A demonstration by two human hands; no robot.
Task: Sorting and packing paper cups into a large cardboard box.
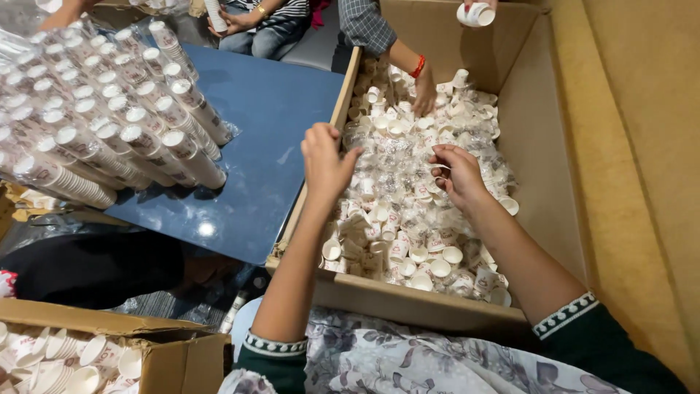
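A large cardboard box [543,168] is filled across its floor with loose small white paper cups [408,241], many lying tipped among crinkled clear plastic wrap [397,157]. Both of the person's hands are over this heap. The left hand [324,164] hovers near the box's left wall, fingers curled loosely; whether it holds a cup cannot be told, since only its back shows. The right hand [456,175] is lower, fingers pinched narrow on what looks like a single cup or a bit of wrap in the pile.

At the far end of the box another person's hand [424,95], with a red bangle at the wrist, reaches down into the cups, and a further hand at the top edge holds a short stack of cups [475,13].

To the left of the box, a blue worktop [270,124] carries many long sleeves of stacked cups [109,124] wrapped in clear plastic, laid side by side in a pile. In the lower left corner a smaller cardboard box [182,357] holds more nested white cups.
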